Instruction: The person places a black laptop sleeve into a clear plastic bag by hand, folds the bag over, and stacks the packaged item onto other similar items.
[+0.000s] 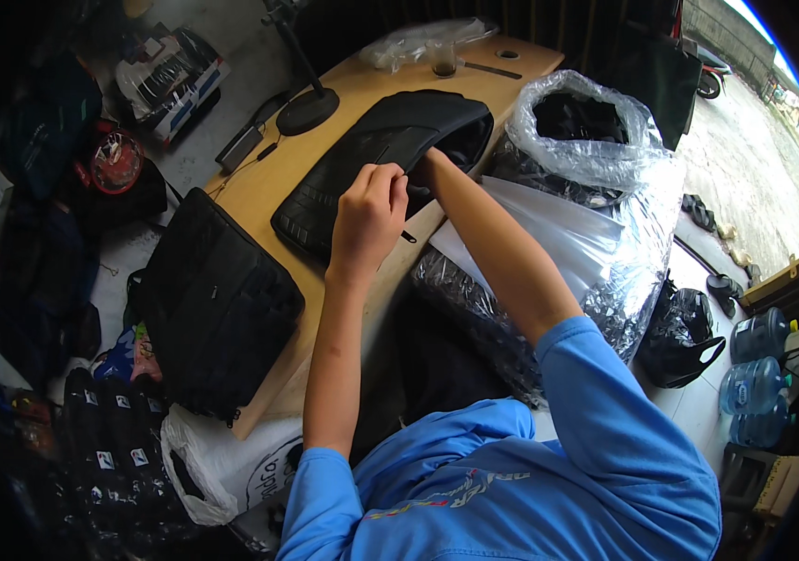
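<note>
A black bag (362, 150) lies on the wooden table, its opening on the side toward the right. My left hand (371, 213) is closed, with its fingers pinching the near edge of that opening. Just below it hangs a zipper pull (409, 237). My right hand (428, 168) reaches into the bag, and its fingers are hidden inside. A second black bag (217, 309) leans over the table's near left edge, touched by neither hand.
Plastic-wrapped bundles (624, 252) and an open clear plastic bag (642, 126) of dark contents stand right of the table (343, 86). A lamp base (308, 110), a cup (443, 61) and crumpled plastic (399, 47) sit farther back. Water jugs (755, 383) stand at far right.
</note>
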Action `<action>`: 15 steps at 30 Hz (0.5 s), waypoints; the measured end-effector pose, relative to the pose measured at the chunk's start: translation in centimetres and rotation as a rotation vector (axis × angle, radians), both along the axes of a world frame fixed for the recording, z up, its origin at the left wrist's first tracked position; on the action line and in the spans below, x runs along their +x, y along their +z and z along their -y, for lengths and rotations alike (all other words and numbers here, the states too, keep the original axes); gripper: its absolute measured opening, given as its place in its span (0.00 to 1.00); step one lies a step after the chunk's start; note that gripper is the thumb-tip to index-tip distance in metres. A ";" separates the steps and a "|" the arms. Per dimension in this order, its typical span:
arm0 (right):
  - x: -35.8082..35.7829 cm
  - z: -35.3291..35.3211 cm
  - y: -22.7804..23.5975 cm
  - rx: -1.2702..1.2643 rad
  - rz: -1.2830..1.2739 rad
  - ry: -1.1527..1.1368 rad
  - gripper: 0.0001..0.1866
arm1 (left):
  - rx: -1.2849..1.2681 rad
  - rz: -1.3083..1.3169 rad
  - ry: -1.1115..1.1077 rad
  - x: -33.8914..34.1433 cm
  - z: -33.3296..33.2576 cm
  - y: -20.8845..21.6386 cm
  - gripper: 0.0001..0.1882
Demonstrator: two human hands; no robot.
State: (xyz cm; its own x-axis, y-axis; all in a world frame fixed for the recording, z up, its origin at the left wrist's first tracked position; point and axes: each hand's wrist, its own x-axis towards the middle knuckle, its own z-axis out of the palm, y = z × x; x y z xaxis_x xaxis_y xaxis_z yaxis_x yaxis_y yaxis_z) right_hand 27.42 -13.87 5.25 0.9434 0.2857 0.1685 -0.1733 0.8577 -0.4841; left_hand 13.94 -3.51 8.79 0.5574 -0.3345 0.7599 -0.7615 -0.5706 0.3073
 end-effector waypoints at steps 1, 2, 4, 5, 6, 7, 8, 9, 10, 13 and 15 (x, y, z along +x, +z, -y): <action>-0.2 0.3 -0.1 -0.017 -0.005 -0.006 0.14 | -0.030 0.024 0.016 0.0 -0.1 0.1 0.03; 0.0 0.6 0.2 -0.037 -0.006 -0.013 0.14 | -0.023 0.025 0.013 -0.1 -0.2 0.3 0.03; -0.1 1.1 0.3 -0.061 -0.013 -0.017 0.14 | -0.034 -0.008 0.000 -0.1 -0.4 0.5 0.03; -0.1 1.2 0.4 -0.071 -0.011 -0.018 0.14 | -0.029 -0.006 -0.001 -0.1 -0.4 0.5 0.03; -0.2 1.1 0.4 -0.076 -0.010 -0.021 0.14 | -0.028 -0.009 -0.005 -0.3 -0.5 0.4 0.03; -0.3 0.9 0.3 -0.078 -0.010 -0.020 0.14 | -0.027 -0.012 -0.010 -0.3 -0.5 0.2 0.03; -0.4 0.7 0.4 -0.076 -0.007 -0.017 0.14 | -0.026 -0.012 -0.009 -0.4 -0.4 0.1 0.03; -0.6 0.6 0.3 -0.078 -0.003 -0.017 0.14 | -0.024 -0.014 -0.009 -0.5 -0.3 0.0 0.03; -0.7 0.6 0.3 -0.083 0.002 -0.018 0.14 | -0.023 -0.016 -0.009 -0.5 -0.2 -0.1 0.03; -1.3 1.0 0.3 -0.130 0.012 -0.020 0.14 | -0.013 -0.025 -0.022 -0.5 0.0 -0.3 0.03; -2.1 2.0 0.5 -0.246 0.011 -0.011 0.14 | -0.030 -0.038 -0.023 -0.3 0.0 -0.2 0.03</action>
